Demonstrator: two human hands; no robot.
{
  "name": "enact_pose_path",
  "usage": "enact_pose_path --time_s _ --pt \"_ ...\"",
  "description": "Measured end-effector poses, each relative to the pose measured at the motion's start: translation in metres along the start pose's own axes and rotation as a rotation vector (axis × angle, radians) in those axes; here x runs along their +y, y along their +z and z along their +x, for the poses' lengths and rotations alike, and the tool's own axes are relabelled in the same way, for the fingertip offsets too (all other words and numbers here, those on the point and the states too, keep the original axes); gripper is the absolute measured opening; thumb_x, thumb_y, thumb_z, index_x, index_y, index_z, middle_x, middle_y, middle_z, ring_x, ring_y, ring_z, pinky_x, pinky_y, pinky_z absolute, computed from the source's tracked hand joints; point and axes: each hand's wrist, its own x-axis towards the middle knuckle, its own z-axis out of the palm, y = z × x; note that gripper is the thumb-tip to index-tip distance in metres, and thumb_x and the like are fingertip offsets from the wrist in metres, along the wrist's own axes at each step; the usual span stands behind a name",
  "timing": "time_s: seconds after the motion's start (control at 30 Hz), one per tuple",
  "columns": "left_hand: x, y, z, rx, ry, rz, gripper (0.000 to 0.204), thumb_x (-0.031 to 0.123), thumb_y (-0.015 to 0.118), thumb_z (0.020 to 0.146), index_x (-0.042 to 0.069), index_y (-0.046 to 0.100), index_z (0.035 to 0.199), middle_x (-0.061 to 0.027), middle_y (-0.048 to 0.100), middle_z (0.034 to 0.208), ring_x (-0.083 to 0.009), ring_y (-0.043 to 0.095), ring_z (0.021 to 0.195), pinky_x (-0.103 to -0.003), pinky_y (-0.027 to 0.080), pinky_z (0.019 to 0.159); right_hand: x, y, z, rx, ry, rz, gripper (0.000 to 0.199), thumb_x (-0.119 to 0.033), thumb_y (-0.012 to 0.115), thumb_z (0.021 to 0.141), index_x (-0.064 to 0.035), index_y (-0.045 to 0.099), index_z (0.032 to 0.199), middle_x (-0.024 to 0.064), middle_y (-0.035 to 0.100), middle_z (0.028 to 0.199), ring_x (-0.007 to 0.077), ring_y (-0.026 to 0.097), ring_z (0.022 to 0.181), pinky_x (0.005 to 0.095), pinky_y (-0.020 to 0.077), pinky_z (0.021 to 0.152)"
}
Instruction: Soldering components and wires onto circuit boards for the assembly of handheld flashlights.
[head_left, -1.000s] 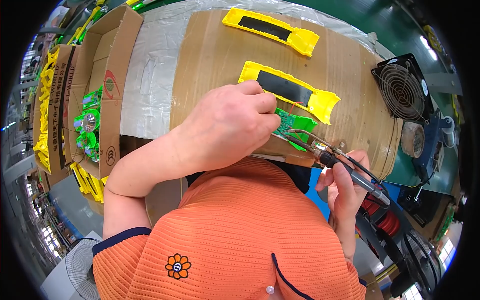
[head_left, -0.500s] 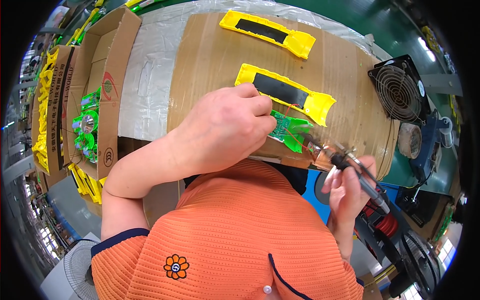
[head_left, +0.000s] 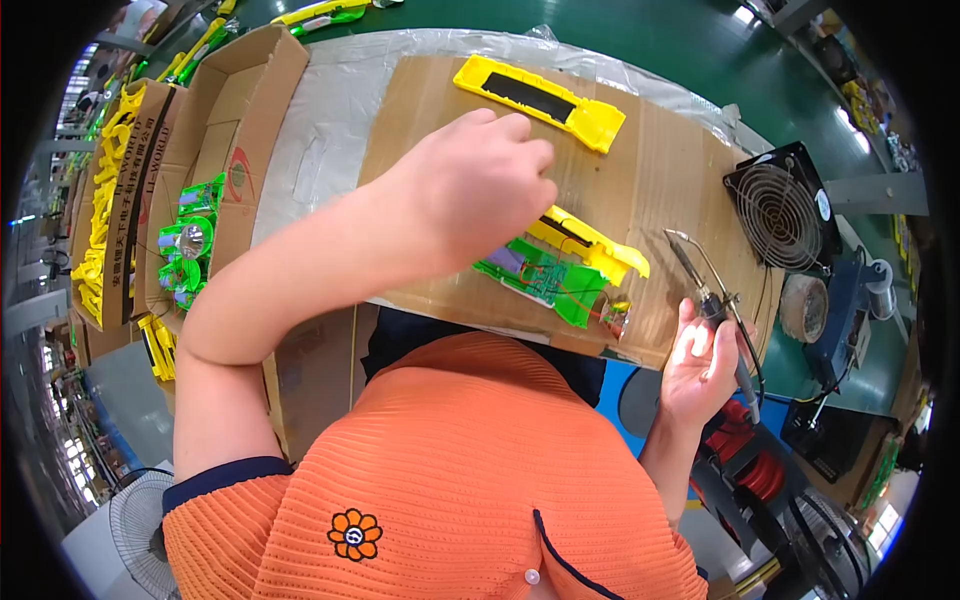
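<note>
My left hand (head_left: 480,190) is raised over the cardboard with its fingers curled; whatever they hold is hidden beneath them. Partly covered by it is a yellow casing half (head_left: 595,248) with a black strip. Just nearer lies a green housing (head_left: 577,303) with a circuit board (head_left: 546,280), red wires and a purple cylindrical cell (head_left: 505,260). A small clear lamp reflector (head_left: 615,317) is at its right end. My right hand (head_left: 700,365) holds a soldering iron (head_left: 713,306) with a thin metal tube attached, tip pointing up and away from the board.
Another yellow casing half (head_left: 597,125) lies farther back on the cardboard sheet (head_left: 660,190). At left, a carton (head_left: 235,190) holds green lamp assemblies (head_left: 185,240), beside yellow parts (head_left: 100,220). On the right stand a square fan (head_left: 778,215), a tape roll (head_left: 803,307) and a blue box (head_left: 845,305).
My left hand has lifted off the circuit board and moved away from me. The soldering iron has swung away from the green housing to the right. The nearer yellow casing half has shifted toward the housing.
</note>
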Motion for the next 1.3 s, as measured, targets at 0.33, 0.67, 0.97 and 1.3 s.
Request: enact_pose_path --time_s 0.33,0.67,0.97,1.3 --pt "0.015 0.022 -0.050 0.163 -0.057 -0.366 0.062 0.008 0.075 0.075 0.004 0.050 0.131 -0.0180 0.052 0.123 -0.0378 0.052 0.113 -0.046 0.044 0.099 0.000 -0.010 0.004 -0.071 0.030 0.151 0.008 -0.010 0.052 0.099 -0.0098 0.045 0.096 0.0004 0.045 0.066 0.0102 0.046 0.057 0.0436 0.0484 0.098" --pt "-0.215 0.047 0.067 0.312 -0.326 0.180 0.051 0.009 0.072 0.081 0.009 0.051 0.128 -0.0139 0.053 0.128 -0.0355 0.051 0.118 -0.045 0.043 0.099 -0.004 0.002 0.003 -0.084 -0.043 0.064 0.012 -0.013 0.055 0.098 -0.0078 0.044 0.096 0.0032 0.045 0.063 0.0128 0.047 0.049 0.0427 0.0513 0.090" --pt "-0.108 0.049 0.027 0.117 -0.162 0.022 0.063 0.036 0.058 0.096 0.012 0.037 0.151 -0.0147 0.034 0.157 -0.0253 0.026 0.149 -0.052 0.018 0.120 0.006 0.001 0.004 -0.080 -0.024 0.082 0.009 -0.011 0.055 0.097 -0.0067 0.048 0.097 0.0025 0.044 0.063 0.0120 0.045 0.053 0.0401 0.0539 0.087" --pt "-0.087 -0.059 -0.130 -0.005 -0.632 0.045 0.022 0.021 0.057 0.089 0.010 0.071 0.102 -0.0112 0.070 0.106 -0.0289 0.066 0.103 -0.040 0.053 0.089 0.001 -0.007 0.007 -0.066 0.097 0.029 0.040 -0.032 0.047 0.101 -0.0086 0.052 0.069 0.0040 0.048 0.057 0.0182 0.050 0.064 0.0391 0.0428 0.099"
